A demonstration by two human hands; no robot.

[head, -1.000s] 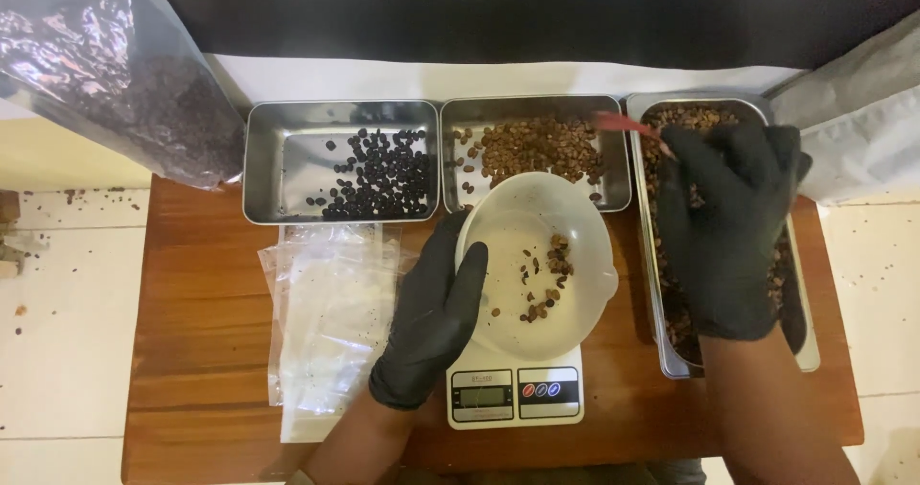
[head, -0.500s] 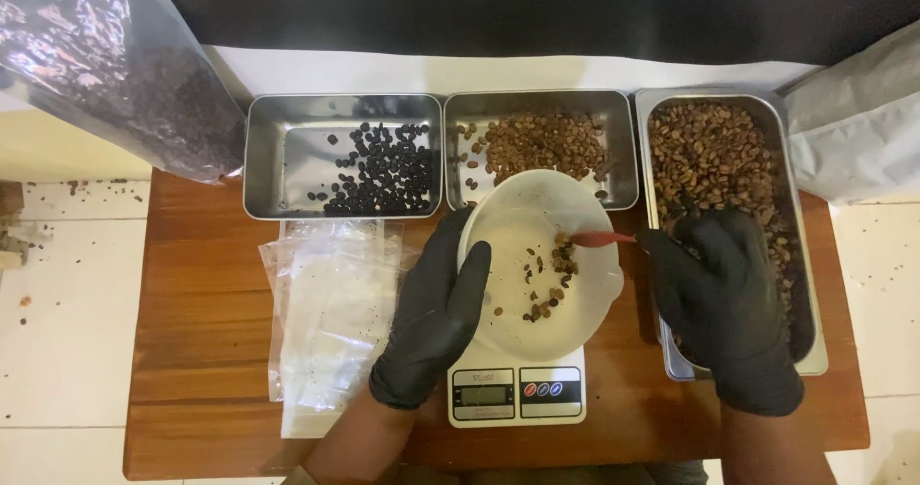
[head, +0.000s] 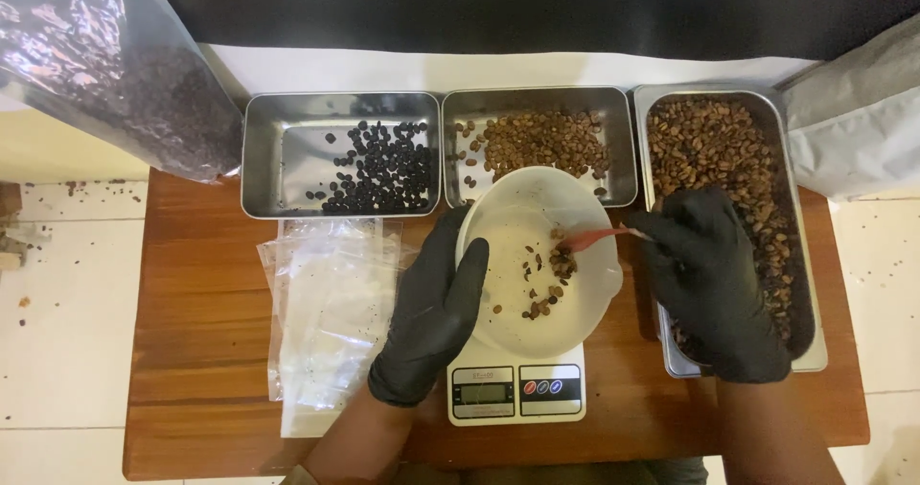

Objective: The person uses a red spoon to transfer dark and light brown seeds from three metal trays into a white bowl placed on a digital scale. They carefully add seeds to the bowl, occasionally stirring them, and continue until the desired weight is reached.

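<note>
Grey scale screen [head: 482,393], perhaps lit

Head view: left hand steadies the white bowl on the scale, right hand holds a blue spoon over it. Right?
Not quite. In the head view the spoon is red, not blue. The rest holds: the left hand steadies the white bowl on the scale, and the right hand holds the spoon over it.

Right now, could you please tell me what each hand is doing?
Left hand: open, resting against the white bowl.
Right hand: closed on a small red scoop.
</note>
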